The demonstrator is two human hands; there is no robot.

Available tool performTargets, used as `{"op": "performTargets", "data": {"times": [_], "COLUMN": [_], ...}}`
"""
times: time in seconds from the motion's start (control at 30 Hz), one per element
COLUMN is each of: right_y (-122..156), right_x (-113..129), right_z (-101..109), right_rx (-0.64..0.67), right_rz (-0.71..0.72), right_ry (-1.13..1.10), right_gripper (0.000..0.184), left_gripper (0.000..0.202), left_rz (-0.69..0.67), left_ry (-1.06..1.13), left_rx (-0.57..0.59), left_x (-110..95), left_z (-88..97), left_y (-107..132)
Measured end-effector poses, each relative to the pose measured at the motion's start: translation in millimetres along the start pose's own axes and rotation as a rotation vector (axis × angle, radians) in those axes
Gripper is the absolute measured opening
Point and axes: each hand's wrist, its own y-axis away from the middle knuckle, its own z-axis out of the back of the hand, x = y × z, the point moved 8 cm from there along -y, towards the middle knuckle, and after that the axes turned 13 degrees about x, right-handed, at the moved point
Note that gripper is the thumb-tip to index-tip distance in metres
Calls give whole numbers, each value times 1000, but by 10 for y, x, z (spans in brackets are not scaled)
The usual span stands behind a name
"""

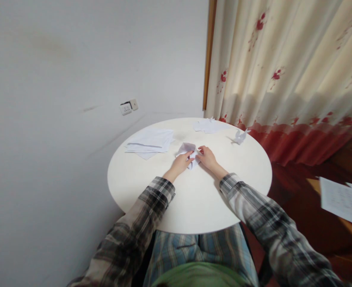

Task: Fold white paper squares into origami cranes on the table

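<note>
A partly folded sheet of white paper (186, 148) lies near the middle of the round white table (194, 207). My left hand (182, 161) presses on its left and near side, fingers closed on the folded layers. At its right edge, my right hand (206, 156) pinches the paper between thumb and fingers. Part of the sheet is hidden beneath both hands. To the right of my right hand stands a folded paper crane (240, 136), with pointed parts sticking up.
A stack of white paper sheets (152, 140) lies at the table's back left. More paper pieces (207, 126) rest near the far edge. Behind are a wall with a socket (126, 108) and a flowered curtain (268, 79). Printed sheets (341, 199) lie on a wooden surface at right.
</note>
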Motion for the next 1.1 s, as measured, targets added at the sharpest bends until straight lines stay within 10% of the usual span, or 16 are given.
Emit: {"op": "performTargets", "data": {"times": [1.1], "right_y": [59], "right_x": [93], "right_z": [176], "right_rx": [-108], "right_rz": [-4], "right_ry": [-270], "right_gripper": [22], "left_gripper": [54], "left_rz": [-69], "left_ry": [-135], "left_rx": [13], "left_x": [-164], "left_z": [-1], "left_y": [41]}}
